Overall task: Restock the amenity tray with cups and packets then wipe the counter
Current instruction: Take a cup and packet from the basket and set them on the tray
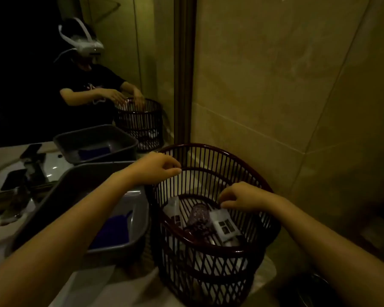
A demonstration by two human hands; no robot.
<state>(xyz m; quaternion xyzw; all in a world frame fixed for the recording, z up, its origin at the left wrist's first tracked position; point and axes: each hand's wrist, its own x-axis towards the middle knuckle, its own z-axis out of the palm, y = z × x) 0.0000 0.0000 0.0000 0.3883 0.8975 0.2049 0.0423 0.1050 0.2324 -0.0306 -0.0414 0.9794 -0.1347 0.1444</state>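
On the left sits a grey tub [129, 218] with a blue cloth [113, 231] lying inside, untouched, so the wiping of the counter [111, 282] looks still to come. Just right of it stands a dark slatted basket [208, 258], which seems to serve as the amenity tray (no flatter tray is visible). It already holds a clear cup [198, 214] lying between white packets [223, 223], so restocking appears underway or nearly finished. The left hand [157, 166] reaches across the tub to the basket's far rim, fingers loosely curled and empty. The right hand [242, 197] hovers just above the packets, fingertips drawn narrow, apparently holding nothing.
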